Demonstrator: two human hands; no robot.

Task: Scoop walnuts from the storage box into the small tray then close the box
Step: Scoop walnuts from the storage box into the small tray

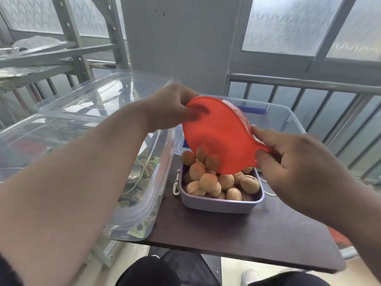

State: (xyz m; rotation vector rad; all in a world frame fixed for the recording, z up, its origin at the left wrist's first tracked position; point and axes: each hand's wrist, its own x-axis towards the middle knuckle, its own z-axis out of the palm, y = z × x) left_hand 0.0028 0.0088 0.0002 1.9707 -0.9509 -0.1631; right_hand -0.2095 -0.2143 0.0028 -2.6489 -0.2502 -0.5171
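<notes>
Frosted windows and a railing stood behind the dark table [237, 234]. Leftmost, a clear lidded bin [82, 162] sat beside the small tray [221, 202] heaped with walnuts [208, 181]. Above it, the left hand [171, 109] pinched the tilted red scoop's [218, 135] rim; the right hand [288, 157] gripped its handle, before the open storage box [288, 116].

**Table surface and items resting on it**

The dark brown rectangular table [237, 234] carries a small lavender plastic tray [218, 205] filled with tan whole walnuts [208, 182]. Just beside the tray's left edge lies a white snap clip [176, 187]. A clear plastic storage box [288, 118] stands behind the tray. A second clear lidded plastic container [140, 203] sits at the table's left edge, overhanging it.
</notes>
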